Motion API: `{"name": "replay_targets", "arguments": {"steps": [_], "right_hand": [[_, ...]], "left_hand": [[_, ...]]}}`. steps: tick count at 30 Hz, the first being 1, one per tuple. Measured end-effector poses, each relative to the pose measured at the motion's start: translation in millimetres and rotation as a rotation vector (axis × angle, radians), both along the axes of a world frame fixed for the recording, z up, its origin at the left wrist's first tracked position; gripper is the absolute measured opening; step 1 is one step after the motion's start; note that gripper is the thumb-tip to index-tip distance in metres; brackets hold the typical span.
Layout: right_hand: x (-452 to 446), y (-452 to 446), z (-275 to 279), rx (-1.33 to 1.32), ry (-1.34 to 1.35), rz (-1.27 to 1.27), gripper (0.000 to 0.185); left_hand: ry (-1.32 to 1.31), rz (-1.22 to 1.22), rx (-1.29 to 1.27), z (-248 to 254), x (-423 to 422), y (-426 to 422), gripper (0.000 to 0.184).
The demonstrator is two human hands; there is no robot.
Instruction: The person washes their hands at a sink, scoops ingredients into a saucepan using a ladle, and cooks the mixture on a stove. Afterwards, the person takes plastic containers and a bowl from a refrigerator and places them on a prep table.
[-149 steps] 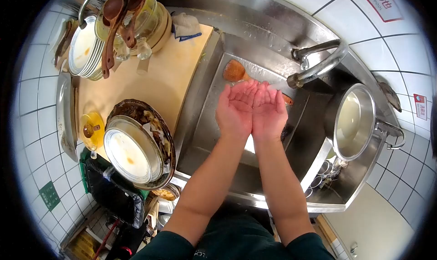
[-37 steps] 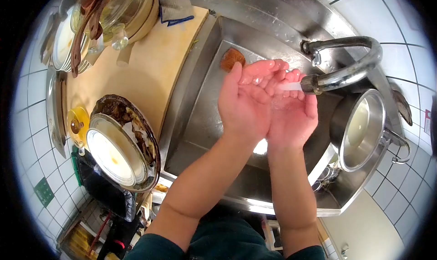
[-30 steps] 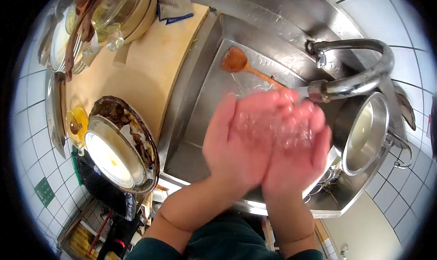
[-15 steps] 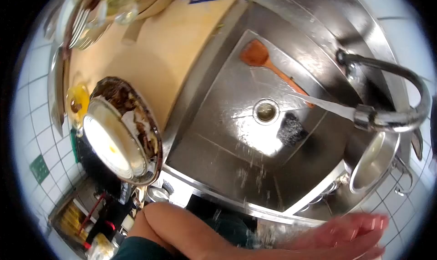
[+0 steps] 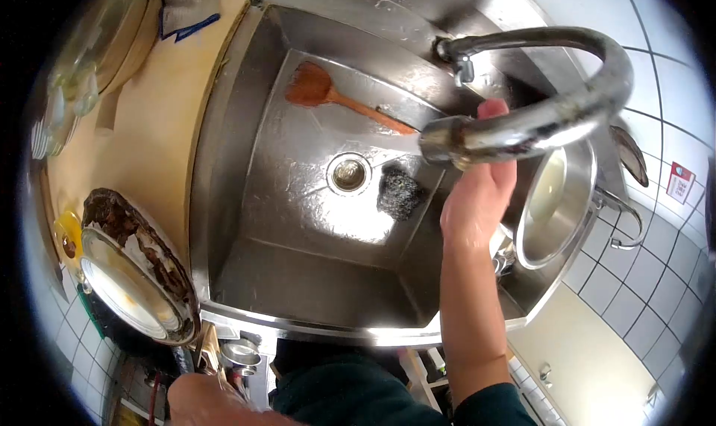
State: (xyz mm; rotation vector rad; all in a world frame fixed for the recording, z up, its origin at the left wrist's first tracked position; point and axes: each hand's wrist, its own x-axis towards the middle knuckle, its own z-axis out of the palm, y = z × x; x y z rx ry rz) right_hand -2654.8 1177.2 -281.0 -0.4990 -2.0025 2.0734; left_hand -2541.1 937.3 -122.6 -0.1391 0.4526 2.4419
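Observation:
My right hand [image 5: 477, 199] reaches up behind the curved faucet spout [image 5: 537, 131], its wrist over the sink's right side. One fingertip shows above the spout; the other fingers are mostly hidden, so its grip cannot be told. Blurred skin of my left arm or hand [image 5: 216, 404] shows at the bottom left edge, with no fingers made out. A thin stream runs from the faucet toward the drain [image 5: 349, 174]. In the sink [image 5: 321, 284] lie a wooden spatula [image 5: 309, 85], its handle end near the faucet mouth, and a dark scouring pad [image 5: 400, 193] beside the drain.
On the wooden board [image 5: 153, 139] at left are a basket [image 5: 112, 208] of scraps with stacked plates [image 5: 123, 284], glass bowls [image 5: 97, 38], a yellow lid [image 5: 68, 236] and a cloth [image 5: 189, 7]. A metal pot [image 5: 563, 228] stands right of the sink.
My cupped hands have come apart. My right hand has risen from the lower right to the faucet. The blurred left limb is at the bottom left. The view has shifted, moving the sink leftward in frame.

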Motion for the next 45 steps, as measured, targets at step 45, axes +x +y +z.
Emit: {"name": "replay_targets", "arguments": {"steps": [45], "right_hand": [[153.4,66.0,1.1,1.111,-0.358,0.592,0.040]], "left_hand": [[0.714,-0.872,-1.863,-179.4,123.3,-35.8,0.072]]}}
